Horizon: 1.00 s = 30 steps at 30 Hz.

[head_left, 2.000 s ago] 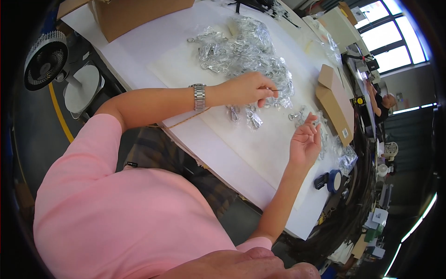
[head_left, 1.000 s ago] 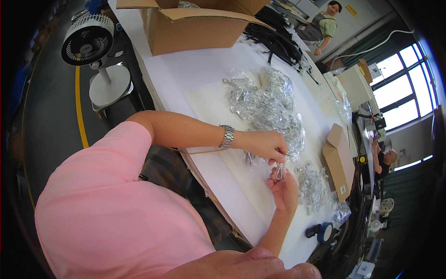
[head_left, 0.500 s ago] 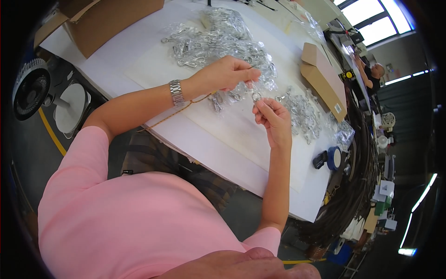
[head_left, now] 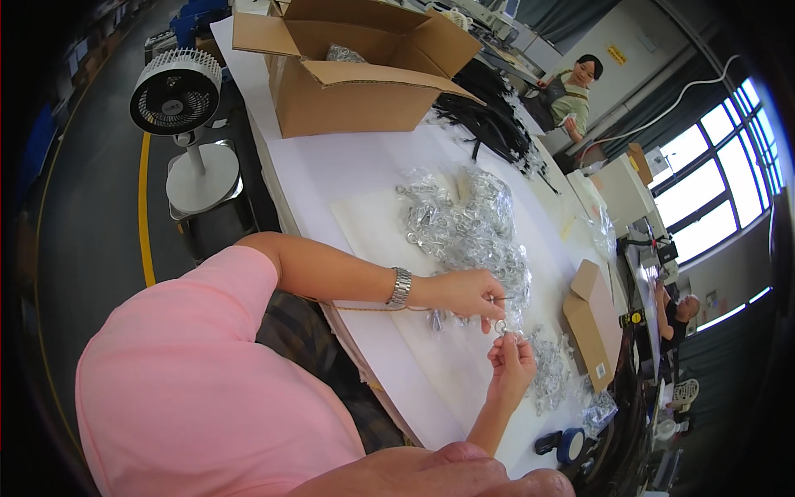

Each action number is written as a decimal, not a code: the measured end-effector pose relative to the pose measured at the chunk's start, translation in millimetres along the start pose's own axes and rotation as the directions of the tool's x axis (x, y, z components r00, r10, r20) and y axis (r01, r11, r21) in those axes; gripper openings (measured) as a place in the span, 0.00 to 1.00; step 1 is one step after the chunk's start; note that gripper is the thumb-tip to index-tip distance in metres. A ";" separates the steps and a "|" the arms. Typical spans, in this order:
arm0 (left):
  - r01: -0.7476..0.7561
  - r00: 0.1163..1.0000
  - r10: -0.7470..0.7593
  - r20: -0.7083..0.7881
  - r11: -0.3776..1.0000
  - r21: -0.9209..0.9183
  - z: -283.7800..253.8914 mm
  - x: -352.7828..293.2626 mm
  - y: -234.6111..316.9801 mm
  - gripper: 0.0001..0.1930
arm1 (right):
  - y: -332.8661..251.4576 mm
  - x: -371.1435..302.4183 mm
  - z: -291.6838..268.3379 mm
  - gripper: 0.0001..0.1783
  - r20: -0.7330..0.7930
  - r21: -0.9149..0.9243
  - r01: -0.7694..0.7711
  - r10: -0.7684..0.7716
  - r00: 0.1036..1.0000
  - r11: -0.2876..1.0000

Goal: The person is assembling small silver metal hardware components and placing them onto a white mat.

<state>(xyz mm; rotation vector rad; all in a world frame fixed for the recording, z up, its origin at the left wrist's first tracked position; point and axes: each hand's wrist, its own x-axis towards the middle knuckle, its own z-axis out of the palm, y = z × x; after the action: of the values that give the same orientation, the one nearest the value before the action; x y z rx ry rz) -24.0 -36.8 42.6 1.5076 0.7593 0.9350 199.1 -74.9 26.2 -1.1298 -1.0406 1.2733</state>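
Note:
My left hand (head_left: 468, 296), with a steel watch on its wrist, is closed in a pinch. A thin dark stick-like piece (head_left: 500, 298) pokes out between its fingertips; its kind is too small to make out. Just below it, my right hand (head_left: 511, 364) pinches a small silver metal ring (head_left: 500, 327), its lower part hidden by the fingers. An orange-brown cord (head_left: 356, 309) runs along under my left forearm. Beyond my hands lies a big heap of silver metal clasps in clear plastic bags (head_left: 468, 219). A smaller heap of clasps (head_left: 546, 373) sits to the right of my right hand.
A large open carton (head_left: 348, 108) stands at the table's far left. A flattened cardboard box (head_left: 590, 331) and a blue-and-white tape roll (head_left: 570, 446) lie on the right. A fan (head_left: 175, 95) stands left of the table (head_left: 306, 182). Two people are farther off.
My view has swung left, so the table and heaps appear farther right and lower, and the whole carton shows. My hands stay close together, still pinching the ring and the thin piece.

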 end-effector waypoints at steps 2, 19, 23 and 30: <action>0.047 0.995 -0.037 0.096 0.993 -0.105 1.7 1.8 -6.7 0.11 | -3.5 -3.6 1.8 0.08 0.002 -0.098 0.066 -0.066 0.998 0.993; 0.193 0.935 -0.088 0.343 0.939 -0.284 12.8 -0.1 -23.7 0.11 | -11.0 -5.6 -5.3 0.13 -0.034 -0.456 0.274 -0.324 0.945 0.847; 0.124 0.970 -0.059 0.235 0.954 -0.272 9.8 -0.6 -24.6 0.09 | -16.5 -7.5 19.3 0.18 -0.163 0.002 0.116 -0.115 0.980 0.993; 0.128 0.975 -0.075 0.209 0.959 -0.254 4.2 3.2 -15.2 0.09 | 6.3 -1.5 24.3 0.19 -0.018 0.156 0.074 -0.072 0.997 0.985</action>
<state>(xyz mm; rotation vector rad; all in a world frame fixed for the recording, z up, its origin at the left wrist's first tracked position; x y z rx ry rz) -18.2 -33.9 27.9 1.2896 0.5388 0.7634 174.0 -75.5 24.0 -0.9704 -0.9468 1.2657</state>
